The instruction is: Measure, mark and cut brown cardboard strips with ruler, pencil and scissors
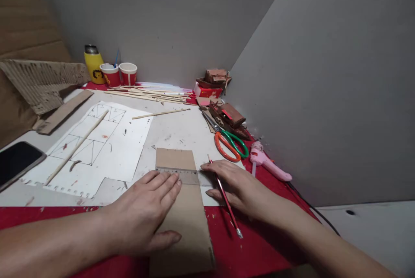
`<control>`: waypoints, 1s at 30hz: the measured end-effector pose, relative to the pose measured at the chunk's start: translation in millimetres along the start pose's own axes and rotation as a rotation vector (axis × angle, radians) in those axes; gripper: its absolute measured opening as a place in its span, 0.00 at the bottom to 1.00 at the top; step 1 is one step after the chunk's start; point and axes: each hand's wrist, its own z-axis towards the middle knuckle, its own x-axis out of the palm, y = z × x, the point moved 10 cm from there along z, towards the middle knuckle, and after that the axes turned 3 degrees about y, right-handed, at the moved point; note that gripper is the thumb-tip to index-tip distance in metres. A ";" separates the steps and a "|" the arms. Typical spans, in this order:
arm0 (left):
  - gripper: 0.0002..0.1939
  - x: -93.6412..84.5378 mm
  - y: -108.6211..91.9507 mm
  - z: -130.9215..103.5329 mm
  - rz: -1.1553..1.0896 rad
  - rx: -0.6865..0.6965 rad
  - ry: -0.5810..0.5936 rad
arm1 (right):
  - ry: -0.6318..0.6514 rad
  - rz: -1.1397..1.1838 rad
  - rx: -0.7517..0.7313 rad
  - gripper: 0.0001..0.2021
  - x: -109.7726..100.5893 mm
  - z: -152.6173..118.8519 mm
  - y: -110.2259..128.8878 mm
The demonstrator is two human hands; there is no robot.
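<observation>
A long strip of brown cardboard (186, 222) lies lengthwise before me, with a clear ruler (188, 176) across its upper part. My left hand (145, 204) rests flat on the ruler and cardboard, fingers stretched out and thumb apart. A red pencil (228, 204) is held in my right hand (238, 187), its tip pointing away from me and its eraser end toward me. The fingertips of that hand are close to the ruler's right end. Just beyond it lie scissors (228, 144) with one orange and one green handle.
Paper with drawn truss lines (129, 139) and a wooden stick (78, 146) lie left, near a phone (19, 163). Thin sticks (145, 95), paper cups (128, 70) and a yellow bottle (94, 67) stand behind. A pink glue gun (270, 165) and brown cardboard models (231, 116) line the right wall.
</observation>
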 end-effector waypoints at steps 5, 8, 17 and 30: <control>0.40 -6.6 -0.9 -5.0 -0.025 0.009 -0.056 | -0.037 0.036 0.010 0.15 1.0 -6.5 -6.2; 0.33 -27.2 4.8 -11.0 -0.196 0.012 -0.232 | -0.085 0.069 0.018 0.16 -0.8 -9.5 -8.3; 0.24 -35.5 94.2 -44.0 -1.325 -0.706 -0.731 | -0.437 0.970 0.391 0.25 16.0 -32.5 -28.6; 0.25 -11.6 90.7 -32.3 -1.479 -0.636 -0.690 | -0.452 1.233 0.471 0.27 44.2 -1.1 -20.1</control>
